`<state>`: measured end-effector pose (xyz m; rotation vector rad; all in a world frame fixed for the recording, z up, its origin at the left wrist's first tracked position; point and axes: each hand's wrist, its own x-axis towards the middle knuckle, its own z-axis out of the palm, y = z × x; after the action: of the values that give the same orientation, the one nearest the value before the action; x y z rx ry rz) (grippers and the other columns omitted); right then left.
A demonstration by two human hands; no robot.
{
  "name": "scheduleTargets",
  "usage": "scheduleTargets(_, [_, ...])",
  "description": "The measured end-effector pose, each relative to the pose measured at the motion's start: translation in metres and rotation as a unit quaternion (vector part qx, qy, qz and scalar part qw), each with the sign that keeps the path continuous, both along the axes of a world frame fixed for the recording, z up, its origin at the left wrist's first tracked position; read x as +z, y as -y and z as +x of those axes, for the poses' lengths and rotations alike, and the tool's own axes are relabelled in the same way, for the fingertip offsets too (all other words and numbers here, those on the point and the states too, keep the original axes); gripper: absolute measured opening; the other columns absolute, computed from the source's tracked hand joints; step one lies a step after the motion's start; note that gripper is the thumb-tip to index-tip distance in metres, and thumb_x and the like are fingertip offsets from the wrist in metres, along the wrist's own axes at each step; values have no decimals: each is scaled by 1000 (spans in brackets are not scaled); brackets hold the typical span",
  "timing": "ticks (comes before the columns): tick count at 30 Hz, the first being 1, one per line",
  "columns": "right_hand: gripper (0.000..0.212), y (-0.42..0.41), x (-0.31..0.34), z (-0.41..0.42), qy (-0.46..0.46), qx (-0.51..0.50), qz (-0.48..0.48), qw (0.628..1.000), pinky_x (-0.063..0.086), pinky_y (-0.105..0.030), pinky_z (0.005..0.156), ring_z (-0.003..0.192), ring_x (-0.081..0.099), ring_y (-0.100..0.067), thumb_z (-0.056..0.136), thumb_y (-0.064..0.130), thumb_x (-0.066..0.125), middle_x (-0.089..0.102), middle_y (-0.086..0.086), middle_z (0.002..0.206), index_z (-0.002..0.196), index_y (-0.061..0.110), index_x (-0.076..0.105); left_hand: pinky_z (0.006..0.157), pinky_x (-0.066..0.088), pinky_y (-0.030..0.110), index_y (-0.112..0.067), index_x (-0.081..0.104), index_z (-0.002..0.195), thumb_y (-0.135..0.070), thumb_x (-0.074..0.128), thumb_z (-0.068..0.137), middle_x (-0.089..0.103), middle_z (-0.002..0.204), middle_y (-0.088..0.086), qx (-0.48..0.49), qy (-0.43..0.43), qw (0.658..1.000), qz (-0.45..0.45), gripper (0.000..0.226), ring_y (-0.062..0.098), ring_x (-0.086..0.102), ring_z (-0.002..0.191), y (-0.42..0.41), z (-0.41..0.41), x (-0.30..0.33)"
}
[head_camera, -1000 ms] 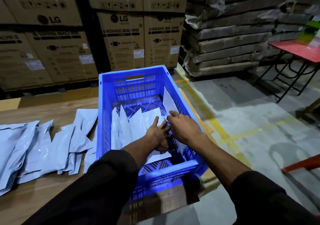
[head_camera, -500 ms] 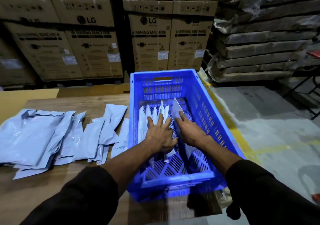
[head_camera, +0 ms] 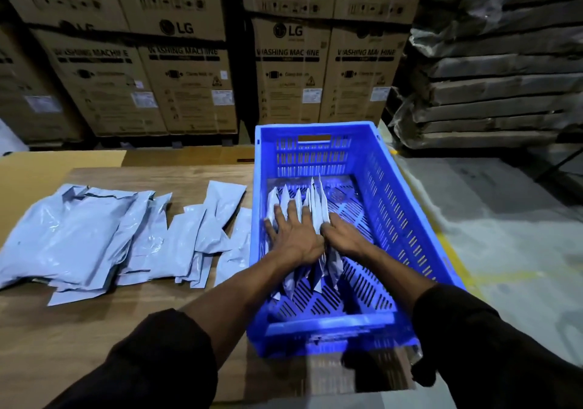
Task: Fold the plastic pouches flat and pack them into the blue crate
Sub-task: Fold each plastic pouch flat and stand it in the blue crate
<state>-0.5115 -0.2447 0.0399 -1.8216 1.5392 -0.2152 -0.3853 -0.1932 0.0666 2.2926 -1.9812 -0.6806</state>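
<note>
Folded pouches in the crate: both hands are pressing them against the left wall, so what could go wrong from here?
1. The folded pouches stand on edge, held only by the left hand and right hand; let go and they may topple into the bare right side of the blue crate.
2. The unfolded pouches overlap loosely on the table, so pulling one could drag others.

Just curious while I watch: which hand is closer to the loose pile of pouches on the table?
Left. The left hand presses the packed pouches nearest the loose pile; the right hand is farther away.
</note>
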Motion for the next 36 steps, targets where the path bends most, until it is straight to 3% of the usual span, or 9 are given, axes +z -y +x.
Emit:
scheduleTargets(5, [74,4,-1,11,33,-50,13,998,38,-36,94,131,48,-36,100,64,33,49,-22,144,145,6,37,123,-3,60,-22,12,162,-52,43,101,-20,169,8,29,-12,999,36,75,46,-18,152,-3,0,-3])
scheduleTargets(9, [71,3,1,25,41,-34,14,998,34,-34,104,141,37,-36,105,52,35,34,-21,157,157,7,16,123,6,60,-15,22,159,-46,50,97,-8,170,11,26,-16,999,31,75,44,-5,154,-8,1,2])
scheduleTargets(13, [65,7,-4,27,34,-22,36,999,37,-31,94,136,44,-36,104,35,41,38,-23,154,156,7,14,123,10,59,-12,31,152,-37,59,93,-4,168,11,66,-46,997,9,70,46,-8,152,-12,2,4])
scheduleTargets(19, [60,1,-7,29,58,-5,53,997,30,-30,110,145,35,-30,108,34,31,28,-19,160,158,5,15,123,9,60,-21,7,161,-25,62,93,-13,169,7,48,-50,997,-19,88,44,-9,153,-14,0,1])
scheduleTargets(22, [59,1,-3,30,162,0,79,984,29,-36,118,140,41,-20,104,47,23,41,-8,155,148,13,42,123,1,61,-22,0,163,-38,45,100,-12,170,5,43,-51,997,-23,79,43,-11,154,-12,0,-1])
scheduleTargets(25, [83,9,-18,25,256,-33,126,958,26,-43,122,143,37,-13,88,75,30,35,3,158,153,24,36,122,-4,63,-30,-6,162,-46,33,103,-14,170,2,28,-37,999,-26,72,45,-15,152,-9,-3,-4])
scheduleTargets(27, [96,6,-11,24,273,-72,135,950,35,-47,117,136,46,-19,85,83,32,38,-3,150,151,13,32,121,-6,64,-34,-6,162,-53,29,104,-18,170,0,8,-13,1000,-10,71,45,-21,151,-7,-2,-9])
scheduleTargets(30, [82,6,-15,32,287,-98,115,946,51,-44,90,105,50,-18,100,63,30,42,-8,124,137,-11,35,120,-4,66,-27,-4,163,-49,33,104,-15,170,3,-12,32,999,3,73,47,-18,152,-8,-2,-14])
scheduleTargets(36, [84,8,-28,41,361,-79,187,910,23,-32,119,150,21,-14,96,68,34,7,8,166,159,30,-7,120,6,65,-19,-6,163,-41,47,98,-13,170,9,4,28,1000,11,87,49,-7,152,-8,-6,-5])
